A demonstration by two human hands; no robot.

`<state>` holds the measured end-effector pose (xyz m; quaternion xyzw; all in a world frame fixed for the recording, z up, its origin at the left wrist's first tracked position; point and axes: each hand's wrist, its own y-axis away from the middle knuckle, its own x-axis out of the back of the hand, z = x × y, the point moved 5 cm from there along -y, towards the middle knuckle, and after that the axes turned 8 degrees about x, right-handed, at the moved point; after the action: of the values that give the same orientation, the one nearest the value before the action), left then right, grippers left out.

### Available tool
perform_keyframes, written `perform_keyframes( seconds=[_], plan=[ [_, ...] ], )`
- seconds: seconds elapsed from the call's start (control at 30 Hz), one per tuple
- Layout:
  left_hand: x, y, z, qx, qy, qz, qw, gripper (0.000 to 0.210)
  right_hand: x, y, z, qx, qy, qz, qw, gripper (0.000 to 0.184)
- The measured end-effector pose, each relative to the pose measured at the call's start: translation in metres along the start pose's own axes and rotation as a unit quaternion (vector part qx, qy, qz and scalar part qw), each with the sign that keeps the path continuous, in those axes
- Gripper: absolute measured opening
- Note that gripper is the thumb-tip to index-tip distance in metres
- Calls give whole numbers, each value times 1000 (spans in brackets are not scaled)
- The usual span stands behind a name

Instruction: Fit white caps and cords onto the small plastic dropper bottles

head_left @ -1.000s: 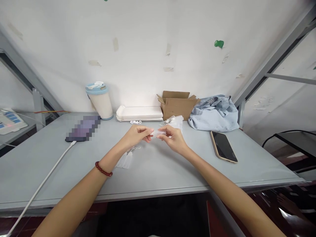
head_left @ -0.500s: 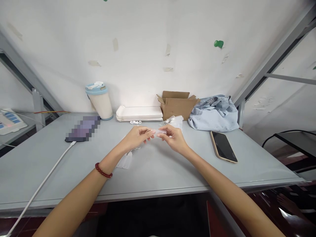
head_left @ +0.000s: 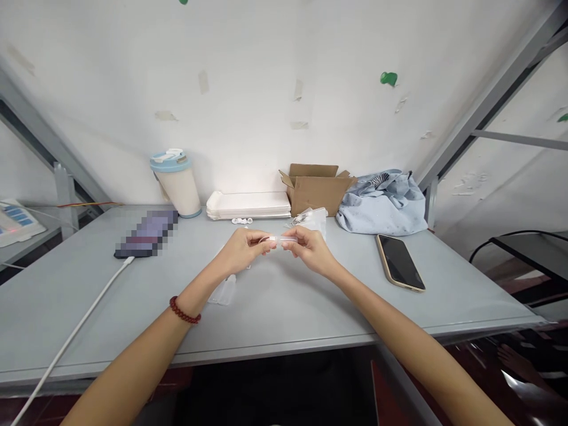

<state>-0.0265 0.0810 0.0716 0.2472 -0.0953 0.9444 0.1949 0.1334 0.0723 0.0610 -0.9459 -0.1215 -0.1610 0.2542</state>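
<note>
Above the middle of the table, my left hand is closed in a pinch on a small white piece with a thin loop of string at its side. Facing it, my right hand pinches a small clear plastic tube between thumb and fingers. The tube's left end meets or nearly meets the white piece; I cannot tell whether one is inside the other. Some clear plastic pieces lie below my left wrist. Beyond my right hand are a clear bag and small white items.
Along the wall stand a cup, a stack of white cards or envelopes, an open cardboard box and a bundled blue cloth. Small white rings lie before the stack. Phones lie left and right; a white cable crosses the left side.
My left fingers have tilted, so the white piece now shows between them, in line with the clear tube. The two hands stay close together. The view has shifted slightly.
</note>
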Motion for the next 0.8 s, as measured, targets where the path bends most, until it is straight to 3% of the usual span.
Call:
perform_keyframes(
  seconds=[0.23,0.4,0.6,0.8],
  plan=[
    [-2,0,0,5,31,9,999,30,2,-2,-3,-36,-85,-9,996,30],
    [-1,-3,-6,50,76,-18,996,43,2,-1,-2,-23,-50,12,998,28],
    [-6,-2,-13,115,115,-50,985,43,2,0,-1,0,-2,21,1000,25],
    [-8,-2,-13,107,145,-29,983,39,0,0,-3,20,11,2,1000,21]
  ],
)
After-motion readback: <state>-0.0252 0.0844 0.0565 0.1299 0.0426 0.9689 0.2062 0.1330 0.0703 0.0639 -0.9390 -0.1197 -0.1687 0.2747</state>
